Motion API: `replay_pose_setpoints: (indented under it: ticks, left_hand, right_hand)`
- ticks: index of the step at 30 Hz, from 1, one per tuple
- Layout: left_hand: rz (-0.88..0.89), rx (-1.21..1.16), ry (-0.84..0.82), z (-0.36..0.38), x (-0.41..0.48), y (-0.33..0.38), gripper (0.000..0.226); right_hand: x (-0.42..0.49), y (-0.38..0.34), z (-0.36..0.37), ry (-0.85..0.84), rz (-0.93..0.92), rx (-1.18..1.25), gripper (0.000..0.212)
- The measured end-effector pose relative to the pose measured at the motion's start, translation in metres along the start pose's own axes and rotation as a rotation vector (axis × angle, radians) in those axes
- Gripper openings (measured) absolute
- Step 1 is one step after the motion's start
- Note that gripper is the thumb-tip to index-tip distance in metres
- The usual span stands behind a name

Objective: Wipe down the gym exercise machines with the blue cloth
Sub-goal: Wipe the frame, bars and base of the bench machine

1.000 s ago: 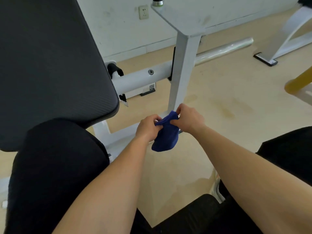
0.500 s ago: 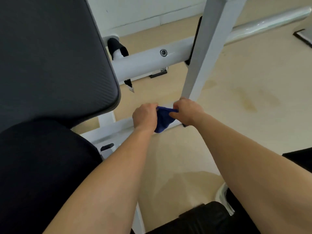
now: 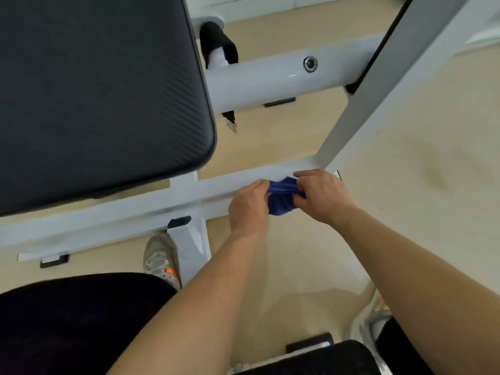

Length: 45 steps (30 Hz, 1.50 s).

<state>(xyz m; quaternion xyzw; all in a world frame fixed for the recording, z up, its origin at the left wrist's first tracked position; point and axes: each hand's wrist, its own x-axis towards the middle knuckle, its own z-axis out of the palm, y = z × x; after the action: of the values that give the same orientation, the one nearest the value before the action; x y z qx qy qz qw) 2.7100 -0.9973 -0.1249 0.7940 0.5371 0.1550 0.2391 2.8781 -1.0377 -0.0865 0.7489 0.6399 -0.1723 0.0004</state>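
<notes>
1. Blue cloth, soft and bunched (image 3: 281, 197), sits between my two hands at the right end of the low white metal rail (image 3: 162, 201), just beside the foot of the slanted white post (image 3: 359, 104).
2. My left hand (image 3: 247, 205) grips the cloth's left side, fingers curled into the fabric.
3. My right hand (image 3: 322, 197) pinches the cloth's right side, fingers curled over its top edge.
4. Fabric is drawn into folds between the hands; the lower part hangs as a rounded bundle at the rail's near edge. Contact between cloth and rail: cannot tell.
5. Black ribbed padded cushion (image 3: 94, 90) fills the upper left, above the rail's left stretch. A round white crossbar (image 3: 270, 79) with a steel bolt (image 3: 310, 64) runs behind it to the post.
6. Grey laced shoe with an orange mark (image 3: 161, 258) stands on the beige floor (image 3: 405, 171), beside the rail's short white foot (image 3: 189, 244).
</notes>
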Motion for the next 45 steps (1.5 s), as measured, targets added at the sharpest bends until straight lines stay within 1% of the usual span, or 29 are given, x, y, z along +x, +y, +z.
replay_pose_setpoints:
  ticks: [2,4,6,8,10,12,13,15,17,19,22,24,25,26,29,30,32,34,37,39,42,43,45]
  left_hand:
    - [0.023,0.029,-0.054,-0.007,-0.015,0.000,0.014]
    - [0.014,0.028,-0.169,-0.015,-0.021,0.002,0.019]
    - [0.042,0.112,-0.216,-0.017,-0.013,0.001,0.021]
    - [0.095,0.200,-0.223,-0.017,-0.008,0.003,0.013]
    - [0.112,0.217,-0.232,-0.014,-0.004,0.003,0.017]
    - [0.097,0.230,-0.226,-0.012,0.008,0.001,0.021]
    - [0.097,0.240,-0.213,-0.011,0.017,0.000,0.022]
    - [0.119,0.233,-0.187,-0.011,0.041,0.001,0.024]
    - [0.154,0.216,-0.158,-0.009,0.067,0.007,0.026]
    - [0.188,0.206,-0.116,-0.003,0.094,0.011,0.026]
    - [0.246,0.233,-0.082,0.014,0.120,0.012,0.025]
    - [0.275,0.294,-0.045,0.028,0.126,0.012,0.023]
    - [0.274,0.326,-0.006,0.035,0.128,0.012,0.020]
    - [0.257,0.354,0.039,0.040,0.128,0.012,0.017]
    - [0.211,0.366,0.192,0.045,0.120,0.017,0.019]
    - [0.216,0.322,0.204,0.046,0.115,0.018,0.017]
    - [0.246,0.213,0.127,0.052,0.102,0.019,0.015]
    - [0.290,0.177,0.030,0.060,0.086,0.013,0.028]
    - [0.432,0.276,-0.067,0.067,0.080,-0.003,0.045]
    - [0.496,0.350,-0.145,0.066,0.090,-0.006,0.049]
    - [0.478,0.355,-0.298,0.064,0.108,0.000,0.050]
    - [0.473,0.353,-0.322,0.063,0.111,0.001,0.050]
    - [0.491,0.345,-0.314,0.063,0.111,0.000,0.050]
  right_hand:
    - [-0.024,-0.003,0.005,0.008,0.031,0.004,0.019]
    - [-0.041,-0.003,0.010,0.001,0.012,-0.098,0.023]
    - [-0.047,-0.003,0.012,-0.023,0.029,-0.113,0.024]
    - [-0.050,0.000,0.015,-0.092,0.095,-0.020,0.021]
    - [-0.052,0.006,0.022,-0.155,0.149,0.086,0.012]
    - [-0.049,0.014,0.031,-0.162,0.206,0.156,0.009]
    - [-0.045,0.019,0.035,-0.133,0.241,0.193,0.008]
    - [-0.032,0.027,0.042,-0.024,0.338,0.334,0.010]
    - [-0.017,0.030,0.049,0.101,0.469,0.590,0.016]
    - [-0.005,0.028,0.057,0.203,0.595,0.846,0.016]
    - [0.009,0.025,0.073,0.366,0.787,1.063,0.011]
    - [0.018,0.021,0.084,0.424,0.889,1.222,0.018]
    - [0.025,0.018,0.087,0.456,0.931,1.274,0.022]
    - [0.029,0.016,0.088,0.486,0.968,1.273,0.028]
    - [0.039,0.009,0.085,0.500,1.111,1.056,0.042]
    - [0.040,0.007,0.085,0.507,1.130,1.038,0.042]
    - [0.041,0.005,0.087,0.530,1.121,1.123,0.035]
    - [0.040,-0.001,0.088,0.588,1.059,1.246,0.023]
    - [0.041,-0.008,0.087,0.697,0.910,1.194,0.013]
    - [0.046,-0.009,0.087,0.696,0.891,1.194,0.011]
    - [0.052,-0.001,0.089,0.688,0.905,1.200,0.020]
    - [0.054,0.000,0.089,0.693,0.903,1.177,0.023]
    - [0.055,0.000,0.089,0.702,0.918,1.148,0.024]
